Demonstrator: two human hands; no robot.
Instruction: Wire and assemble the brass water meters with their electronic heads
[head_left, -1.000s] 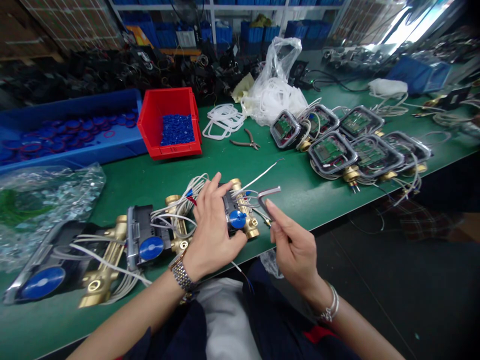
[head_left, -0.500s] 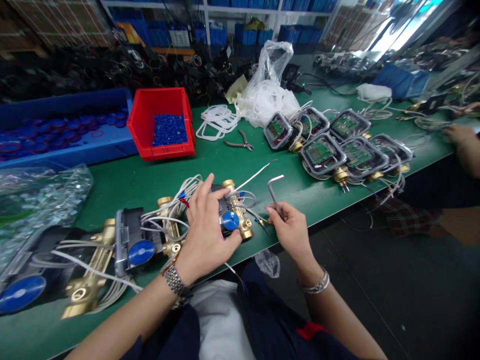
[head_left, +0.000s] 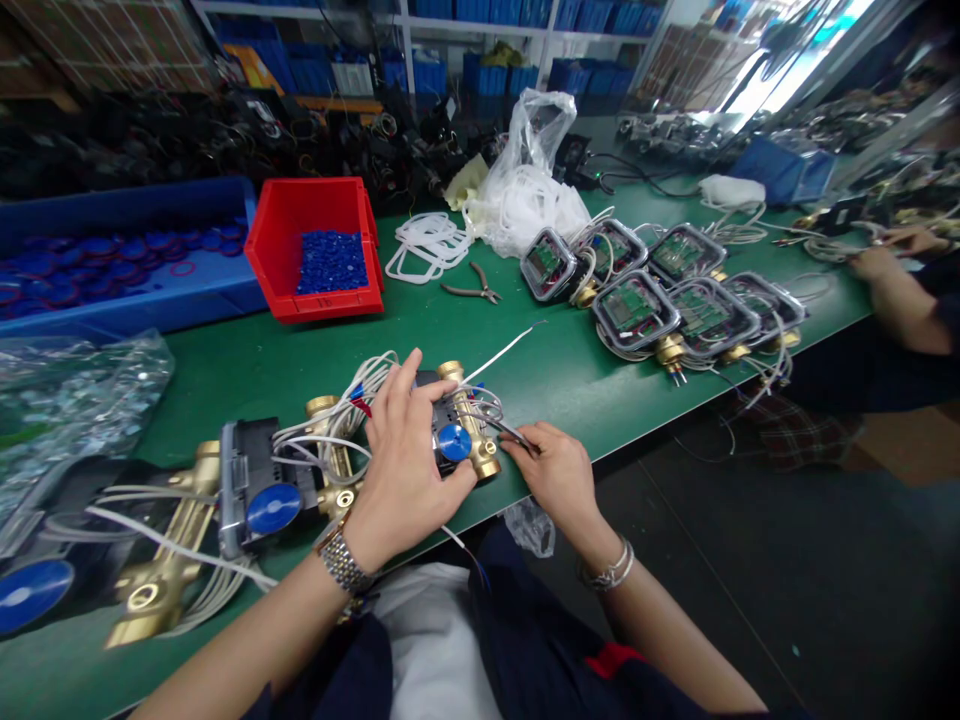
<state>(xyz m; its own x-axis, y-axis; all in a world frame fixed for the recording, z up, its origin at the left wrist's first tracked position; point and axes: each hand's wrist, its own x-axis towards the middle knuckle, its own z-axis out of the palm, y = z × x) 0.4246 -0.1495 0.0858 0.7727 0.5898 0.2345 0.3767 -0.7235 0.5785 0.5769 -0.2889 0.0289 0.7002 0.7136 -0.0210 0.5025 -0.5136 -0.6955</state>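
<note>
My left hand [head_left: 409, 455] spans a black meter unit with its fingers over the top and its thumb at the near side, holding it to the bench. The unit has a blue round disc [head_left: 454, 442] and a brass pipe body [head_left: 469, 425] on its right, with grey cables looped around it. My right hand [head_left: 555, 468] pinches an L-shaped hex key [head_left: 517, 436], whose far end reaches the brass body among the cables. Whether its tip sits in a screw cannot be made out. Similar brass meters [head_left: 274, 508] lie to the left.
A red bin [head_left: 262, 270] of small blue parts and a blue tray [head_left: 150, 318] stand behind. Pliers [head_left: 472, 285], white gaskets [head_left: 420, 262] and several clear-lidded meters [head_left: 636, 305] lie farther back. A co-worker's hands [head_left: 881, 265] are at the far right. The bench edge [head_left: 637, 436] runs close by.
My right hand has moved left and brought the hex key from upright in the air down to the brass body. My left hand stays on the meter. The view has shifted slightly.
</note>
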